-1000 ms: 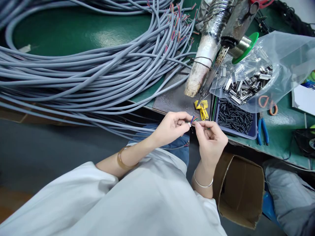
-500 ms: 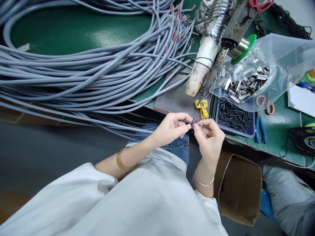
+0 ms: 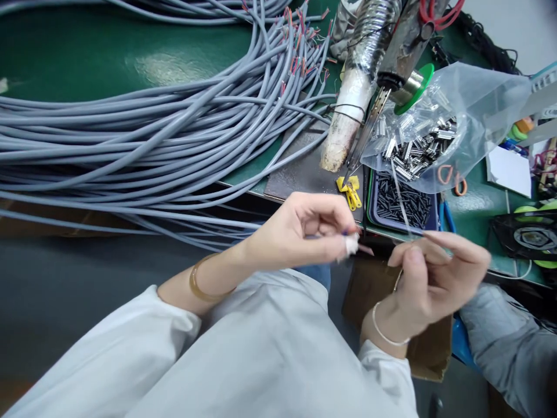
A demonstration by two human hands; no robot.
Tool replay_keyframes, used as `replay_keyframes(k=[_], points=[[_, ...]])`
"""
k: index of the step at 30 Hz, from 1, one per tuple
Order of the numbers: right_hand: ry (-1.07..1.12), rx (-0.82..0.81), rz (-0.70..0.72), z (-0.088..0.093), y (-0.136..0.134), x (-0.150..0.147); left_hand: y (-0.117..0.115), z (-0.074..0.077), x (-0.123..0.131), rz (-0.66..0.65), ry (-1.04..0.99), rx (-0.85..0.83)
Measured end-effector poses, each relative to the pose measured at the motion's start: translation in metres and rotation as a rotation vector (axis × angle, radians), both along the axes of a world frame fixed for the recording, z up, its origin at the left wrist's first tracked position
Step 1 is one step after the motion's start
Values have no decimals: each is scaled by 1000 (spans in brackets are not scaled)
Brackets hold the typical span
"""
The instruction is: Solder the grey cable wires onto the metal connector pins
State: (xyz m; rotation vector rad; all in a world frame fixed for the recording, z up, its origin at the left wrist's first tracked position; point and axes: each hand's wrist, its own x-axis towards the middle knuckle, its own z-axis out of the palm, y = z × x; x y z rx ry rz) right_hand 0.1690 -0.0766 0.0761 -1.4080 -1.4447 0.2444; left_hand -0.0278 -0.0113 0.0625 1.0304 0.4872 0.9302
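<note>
A cable-assembly workshop bench: heaped grey cables (image 3: 130, 133), solder spool (image 3: 413, 87), bagged metal connectors (image 3: 418, 145), green mat (image 3: 87, 52).

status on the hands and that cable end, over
left hand pinching cable end, coloured wires out. right hand apart from it, grip unclear. yellow clip just beyond them.

Centre frame, left hand (image 3: 300, 235) pinches the cable end (image 3: 364, 249); right hand (image 3: 435, 281) sits apart, lower right; grey cables (image 3: 130, 133) sprawl upper left.
</note>
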Motion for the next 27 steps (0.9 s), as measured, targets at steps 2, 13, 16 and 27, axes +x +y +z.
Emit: replay_keyframes(k=[2, 13, 16, 27], points=[[-218, -169, 145, 18, 1, 19, -2, 17, -5, -271, -86, 165], [-1032, -259, -215, -10, 120, 82, 8, -65, 13, 163, -287, -451], [-1064, -256, -67, -22, 146, 84, 15, -66, 12, 165, -272, -459], [-1008, -215, -71, -20, 151, 94, 19, -58, 19, 222, -149, -390]])
